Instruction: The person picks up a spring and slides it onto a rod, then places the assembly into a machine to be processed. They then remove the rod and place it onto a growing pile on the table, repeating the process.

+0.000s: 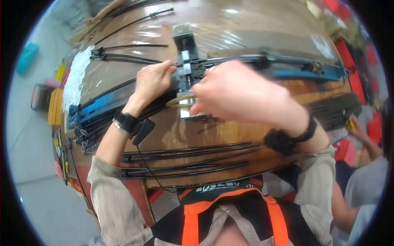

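Observation:
At the middle of the table stands a narrow metal clamping fixture (186,67) with a threaded screw along it. My left hand (155,80) is closed in a pinch at the fixture's left side, beside thin black rods (133,58); what lies between its fingertips is hidden. Slightly blurred, my right hand (234,92) is closed at the fixture's near end. Its thumb and curled fingers meet at the edge of a pale ring (180,101), which looks like a handwheel. Long dark rods run out from both sides of the fixture.
Black tube bundles (188,153) lie along the near table edge. Blue rails (303,74) stretch to both sides. White strips (78,78) are heaped at the left edge. Red bins (356,84) stand at the right, where another person's hand (356,126) holds something yellow.

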Demonstrator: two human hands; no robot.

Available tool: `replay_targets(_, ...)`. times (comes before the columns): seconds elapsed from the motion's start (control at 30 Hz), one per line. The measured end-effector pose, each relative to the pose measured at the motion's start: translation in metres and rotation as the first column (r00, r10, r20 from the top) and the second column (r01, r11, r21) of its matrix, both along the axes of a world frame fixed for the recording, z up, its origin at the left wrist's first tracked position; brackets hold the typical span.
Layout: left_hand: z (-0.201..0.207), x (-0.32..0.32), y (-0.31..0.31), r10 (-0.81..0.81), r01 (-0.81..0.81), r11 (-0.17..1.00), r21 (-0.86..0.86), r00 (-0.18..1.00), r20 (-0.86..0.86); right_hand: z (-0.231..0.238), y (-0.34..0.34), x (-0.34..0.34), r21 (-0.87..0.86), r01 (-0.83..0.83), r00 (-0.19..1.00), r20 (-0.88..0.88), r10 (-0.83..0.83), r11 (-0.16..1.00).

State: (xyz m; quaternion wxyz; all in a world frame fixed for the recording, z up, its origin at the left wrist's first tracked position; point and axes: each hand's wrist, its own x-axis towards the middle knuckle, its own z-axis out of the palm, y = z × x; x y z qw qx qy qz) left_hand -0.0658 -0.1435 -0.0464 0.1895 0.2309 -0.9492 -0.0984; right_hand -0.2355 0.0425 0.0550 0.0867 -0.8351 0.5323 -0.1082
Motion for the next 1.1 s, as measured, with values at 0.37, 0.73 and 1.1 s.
replay_targets(0.37, 0.006, 0.008, 0.004, 0.066, -0.067, 0.998, 0.003, 0.994, 0.087, -0.096, 0.066, -0.005, -0.154, 0.601, 0.717, 0.538, -0.444, 0.784)
replay_targets(0.73, 0.000, 0.008, -0.002, 0.070, -0.066, 0.997, -0.042, 0.994, 0.087, -0.140, 0.047, -0.012, -0.084, 0.705, 0.571, 0.656, -0.494, 0.704)
replay_targets(1.1, -0.013, 0.002, -0.001, -0.015, 0.012, 0.993, -0.118, 1.000, -0.023, -0.147, 0.051, -0.029, 0.042, 0.664, 0.500, 0.718, -0.485, 0.746)
